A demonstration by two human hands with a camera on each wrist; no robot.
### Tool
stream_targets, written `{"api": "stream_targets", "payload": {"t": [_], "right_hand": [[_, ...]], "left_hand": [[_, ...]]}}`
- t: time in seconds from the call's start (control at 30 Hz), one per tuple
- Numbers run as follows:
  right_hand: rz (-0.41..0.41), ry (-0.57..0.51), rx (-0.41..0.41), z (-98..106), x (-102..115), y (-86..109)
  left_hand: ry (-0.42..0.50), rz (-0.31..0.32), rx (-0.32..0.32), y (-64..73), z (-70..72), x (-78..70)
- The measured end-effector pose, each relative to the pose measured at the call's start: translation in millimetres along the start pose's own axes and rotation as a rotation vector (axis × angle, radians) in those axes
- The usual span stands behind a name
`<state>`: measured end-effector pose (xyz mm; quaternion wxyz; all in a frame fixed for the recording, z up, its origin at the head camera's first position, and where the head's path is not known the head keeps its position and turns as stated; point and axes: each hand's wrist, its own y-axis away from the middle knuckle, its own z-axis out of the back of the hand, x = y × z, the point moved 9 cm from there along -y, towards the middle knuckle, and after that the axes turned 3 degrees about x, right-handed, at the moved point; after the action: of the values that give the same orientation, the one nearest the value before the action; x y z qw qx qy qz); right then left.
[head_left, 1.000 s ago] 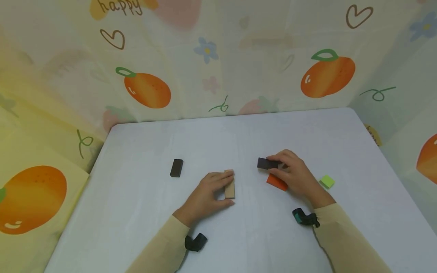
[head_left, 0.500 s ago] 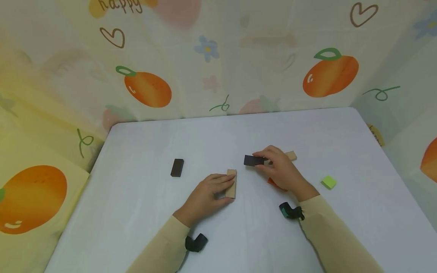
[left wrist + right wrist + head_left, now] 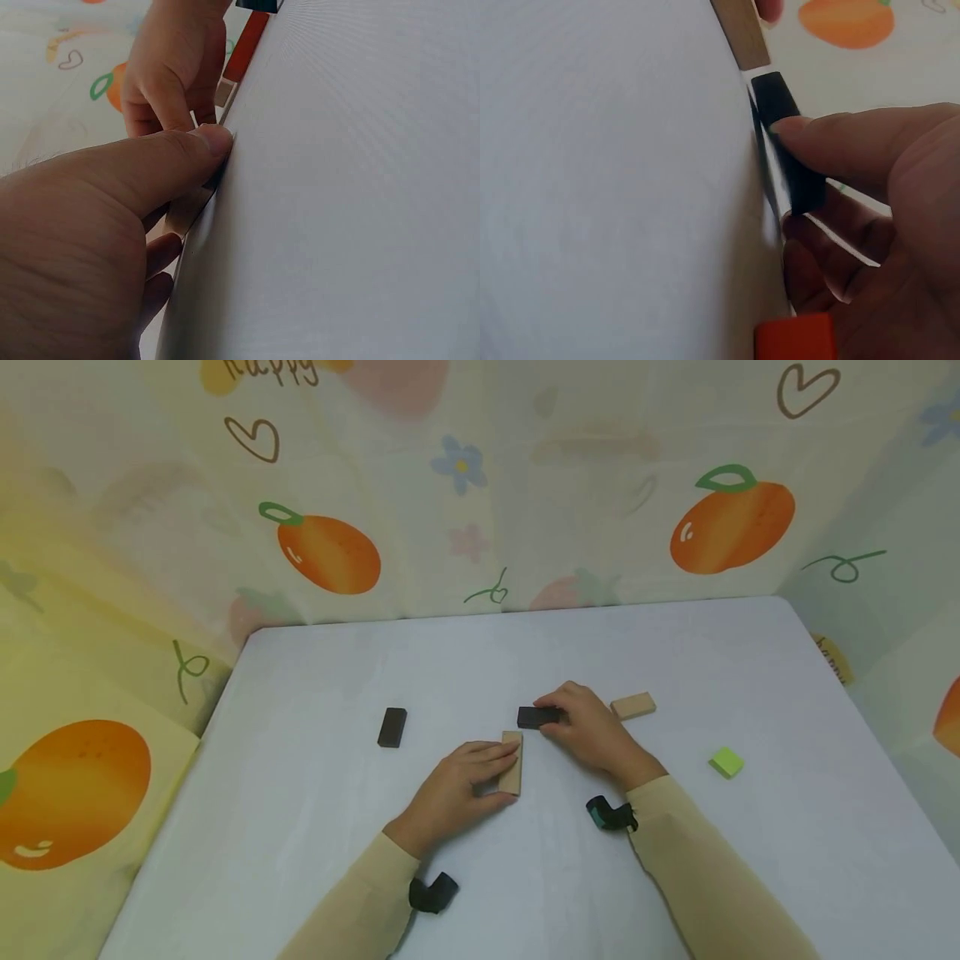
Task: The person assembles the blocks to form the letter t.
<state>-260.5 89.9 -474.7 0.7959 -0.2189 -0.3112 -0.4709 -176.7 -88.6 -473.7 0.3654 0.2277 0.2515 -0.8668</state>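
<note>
Gripped between the thumb and fingers of the right hand (image 3: 596, 731) is a black block (image 3: 531, 717), its left part projecting free of the hold. Condition noted: uniformly dark, flat-faced, straight-edged, oblong, with its long side running left to right as I view it over the person's hands. Location: just beyond the far end of a pale wooden block (image 3: 511, 781), with a narrow gap between the two in the right wrist view. That view also shows a light strip beneath the black block, which appears slightly raised off the white table (image 3: 262, 777).

Left hand (image 3: 453, 781) holds the pale wooden block, thumb at its near end and fingers across its far part; its upper face is plain and smooth-looking.

Also recorded: a second black block (image 3: 392, 727) to the left, a second wooden block (image 3: 633, 706) and a green block (image 3: 726, 762) to the right, and an orange-red block (image 3: 795, 337) near the right hand.
</note>
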Motion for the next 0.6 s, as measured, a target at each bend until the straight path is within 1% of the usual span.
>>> {"api": "stream_targets", "payload": {"t": [0.1,0.33,0.5,0.6], "right_hand": [[-0.006,0.005,0.016,-4.4,-0.6,-1.4],[-0.003,0.013,0.011,-9.9,-1.2,1.4],[0.029,0.016,0.013,-12.2,1.2,3.5],[0.059,0.038,0.010,-13.1,2.9,3.9]], "left_hand": [[0.005,0.002,0.007,-0.4,-0.5,-0.3],[0.014,-0.003,0.010,-0.3,0.2,-0.3],[0.007,0.007,0.013,-0.1,-0.6,1.1],[-0.002,0.010,0.011,0.1,-0.6,0.6]]}}
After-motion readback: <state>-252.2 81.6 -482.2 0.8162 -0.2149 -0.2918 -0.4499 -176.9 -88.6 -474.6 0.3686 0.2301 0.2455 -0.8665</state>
